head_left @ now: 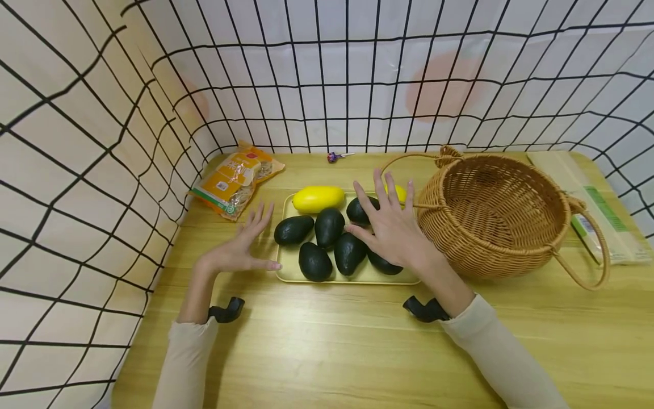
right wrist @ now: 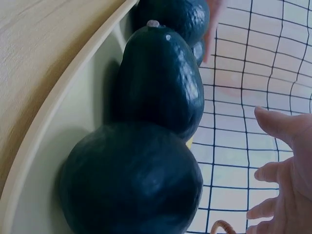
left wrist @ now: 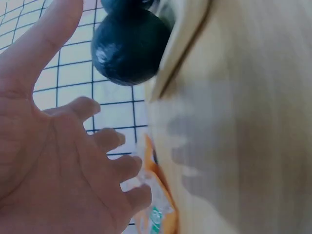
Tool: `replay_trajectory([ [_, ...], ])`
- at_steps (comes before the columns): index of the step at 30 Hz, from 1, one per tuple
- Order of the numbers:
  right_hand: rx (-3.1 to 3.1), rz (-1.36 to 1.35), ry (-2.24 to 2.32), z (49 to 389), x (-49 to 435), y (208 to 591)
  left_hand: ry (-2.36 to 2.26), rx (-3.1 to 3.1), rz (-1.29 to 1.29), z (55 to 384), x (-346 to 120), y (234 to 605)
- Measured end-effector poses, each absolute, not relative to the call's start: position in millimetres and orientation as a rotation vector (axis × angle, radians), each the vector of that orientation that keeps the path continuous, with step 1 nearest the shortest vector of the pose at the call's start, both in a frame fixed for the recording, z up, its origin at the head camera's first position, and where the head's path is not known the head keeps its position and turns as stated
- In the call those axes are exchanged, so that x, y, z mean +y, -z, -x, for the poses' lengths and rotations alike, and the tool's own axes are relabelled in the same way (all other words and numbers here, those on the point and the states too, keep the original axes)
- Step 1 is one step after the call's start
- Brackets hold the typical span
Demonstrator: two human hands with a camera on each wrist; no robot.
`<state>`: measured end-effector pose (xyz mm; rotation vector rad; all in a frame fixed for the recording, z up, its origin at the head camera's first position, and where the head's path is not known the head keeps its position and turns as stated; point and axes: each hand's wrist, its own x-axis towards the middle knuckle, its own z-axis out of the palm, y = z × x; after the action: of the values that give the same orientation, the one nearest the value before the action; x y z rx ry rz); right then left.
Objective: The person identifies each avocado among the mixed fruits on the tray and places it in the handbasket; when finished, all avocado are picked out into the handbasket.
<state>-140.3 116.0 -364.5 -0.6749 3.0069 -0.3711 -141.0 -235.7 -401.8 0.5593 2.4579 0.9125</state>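
A pale yellow tray (head_left: 352,282) lies on the wooden table, bearing several dark green avocados (head_left: 315,262) and two yellow oblong fruits (head_left: 319,199). Left of the tray is my left hand (head_left: 230,250), fingers spread and thumb near the tray's corner. In the left wrist view, that hand (left wrist: 58,156) holds nothing, with an avocado (left wrist: 127,46) beyond the thumb. My right hand (head_left: 395,236) spreads over the tray's right part, covering some avocados and part of the right yellow fruit. In the right wrist view, the hand (right wrist: 295,180) is apart from the avocados (right wrist: 158,83).
A wicker basket (head_left: 431,227) with loop handles stands right of the tray. Behind it lies a pale green-and-white package (head_left: 605,216). An orange food bag (head_left: 237,180) sits at the back left, and a small lollipop (head_left: 333,157) at the rear. Black wire grid (head_left: 347,88) encloses the table.
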Motion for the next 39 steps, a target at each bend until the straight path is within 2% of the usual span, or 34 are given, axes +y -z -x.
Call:
replay_trajectory([
  [24,2.979,0.769,0.381,132.1,101.4,367.8,-0.852,2.384,-0.485,142.1,-240.4,418.2],
  [39,2.986,0.774,0.328,129.5,101.0,370.0,-0.890,2.443,-0.504,129.6,-240.7,425.1],
])
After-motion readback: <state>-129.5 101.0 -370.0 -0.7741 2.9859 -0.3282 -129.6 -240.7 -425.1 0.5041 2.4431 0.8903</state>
